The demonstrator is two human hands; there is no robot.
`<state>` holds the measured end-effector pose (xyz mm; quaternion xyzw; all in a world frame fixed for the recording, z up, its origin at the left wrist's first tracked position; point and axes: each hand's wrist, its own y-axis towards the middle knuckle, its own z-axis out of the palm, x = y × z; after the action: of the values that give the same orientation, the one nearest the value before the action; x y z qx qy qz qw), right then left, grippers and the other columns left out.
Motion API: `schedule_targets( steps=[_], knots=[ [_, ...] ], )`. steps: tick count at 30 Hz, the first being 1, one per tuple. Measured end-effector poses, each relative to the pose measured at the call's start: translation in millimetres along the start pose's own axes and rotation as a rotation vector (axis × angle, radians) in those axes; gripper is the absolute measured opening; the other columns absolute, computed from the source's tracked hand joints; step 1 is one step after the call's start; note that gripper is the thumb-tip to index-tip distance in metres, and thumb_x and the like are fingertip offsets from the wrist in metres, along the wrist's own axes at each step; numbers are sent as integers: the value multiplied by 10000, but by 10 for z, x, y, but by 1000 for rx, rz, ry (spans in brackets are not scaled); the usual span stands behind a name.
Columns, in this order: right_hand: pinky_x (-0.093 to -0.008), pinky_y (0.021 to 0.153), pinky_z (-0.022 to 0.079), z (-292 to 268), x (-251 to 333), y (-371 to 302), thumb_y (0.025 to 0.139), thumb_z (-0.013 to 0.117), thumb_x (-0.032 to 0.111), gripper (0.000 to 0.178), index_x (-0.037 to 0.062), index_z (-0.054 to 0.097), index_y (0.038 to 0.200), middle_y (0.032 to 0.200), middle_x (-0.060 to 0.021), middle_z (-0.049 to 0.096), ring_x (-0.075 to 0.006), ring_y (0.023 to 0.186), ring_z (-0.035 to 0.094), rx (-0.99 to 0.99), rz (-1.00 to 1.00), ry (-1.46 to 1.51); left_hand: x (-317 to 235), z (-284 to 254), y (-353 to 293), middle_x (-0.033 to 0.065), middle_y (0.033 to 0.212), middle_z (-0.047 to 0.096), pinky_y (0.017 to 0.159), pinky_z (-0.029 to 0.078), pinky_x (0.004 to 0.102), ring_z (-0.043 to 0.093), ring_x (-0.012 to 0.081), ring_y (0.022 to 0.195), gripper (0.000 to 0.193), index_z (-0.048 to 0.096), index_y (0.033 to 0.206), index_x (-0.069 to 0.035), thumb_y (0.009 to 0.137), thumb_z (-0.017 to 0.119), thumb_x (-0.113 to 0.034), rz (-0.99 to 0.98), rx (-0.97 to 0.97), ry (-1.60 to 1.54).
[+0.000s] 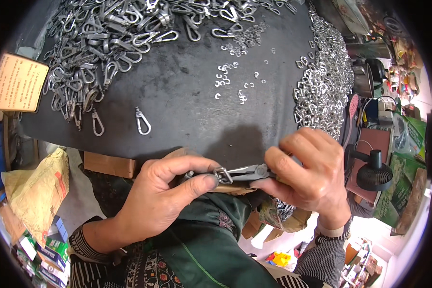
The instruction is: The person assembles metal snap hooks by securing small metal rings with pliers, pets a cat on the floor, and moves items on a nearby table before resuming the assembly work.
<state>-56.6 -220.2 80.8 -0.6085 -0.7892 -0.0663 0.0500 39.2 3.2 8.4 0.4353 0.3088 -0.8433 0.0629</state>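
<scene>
My left hand (161, 197) is closed on a metal snap hook, mostly hidden by the fingers, with a small silver shackle (223, 175) showing past the thumb tip. Gripped in my right hand (312, 168) is a pair of pliers (248, 172), whose jaws point left and meet the shackle; its handles are hidden in the palm. Both hands are just over the near edge of the dark tabletop (187, 105). Farther out on it lie two single snap hooks, one (142, 121) nearer the middle and another (98, 122) to its left.
A large heap of snap hooks (105, 38) covers the far left. Silver shackles (326, 77) are piled along the right edge, and small loose rings (245, 41) lie scattered between. A yellow printed box (18, 82) stands at left; a small black fan (374, 170) is at right.
</scene>
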Motion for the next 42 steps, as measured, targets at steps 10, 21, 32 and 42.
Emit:
schedule_targets(
  steps=[10, 21, 32, 42],
  knots=[
    [-399, 656, 460, 185, -116, -424, 681, 720, 62, 222, 44, 601, 867, 784, -101, 547, -292, 741, 583, -138, 395, -92, 499, -133, -211, 48, 846, 616, 631, 449, 220, 579, 105, 706, 368, 500, 1326, 23, 960, 483, -16, -239, -42, -172],
    [-405, 614, 477, 479, -592, -470, 723, 692, 65, 127, 47, 602, 810, 744, -106, 576, -300, 696, 608, -276, 589, -345, 313, 100, -144, 94, 996, 678, 601, 475, 217, 588, 82, 667, 202, 656, 1127, 22, 953, 552, 24, 65, 62, 400],
    [-355, 611, 483, 222, 106, -125, 666, 678, 15, 265, 7, 634, 927, 803, -112, 629, -272, 699, 633, 25, 372, 823, 55, 203, 115, 102, 815, 669, 587, 469, 256, 613, 137, 652, 240, 690, 1119, 11, 884, 646, 38, 375, -10, 329],
    [-391, 612, 509, 246, 137, 19, 744, 685, -20, 299, 11, 585, 1024, 809, -121, 599, -301, 680, 632, 31, 236, 797, 93, 108, 120, 107, 796, 653, 599, 458, 266, 585, 125, 659, 234, 681, 1143, 20, 914, 642, -9, 312, -5, 251]
  ],
)
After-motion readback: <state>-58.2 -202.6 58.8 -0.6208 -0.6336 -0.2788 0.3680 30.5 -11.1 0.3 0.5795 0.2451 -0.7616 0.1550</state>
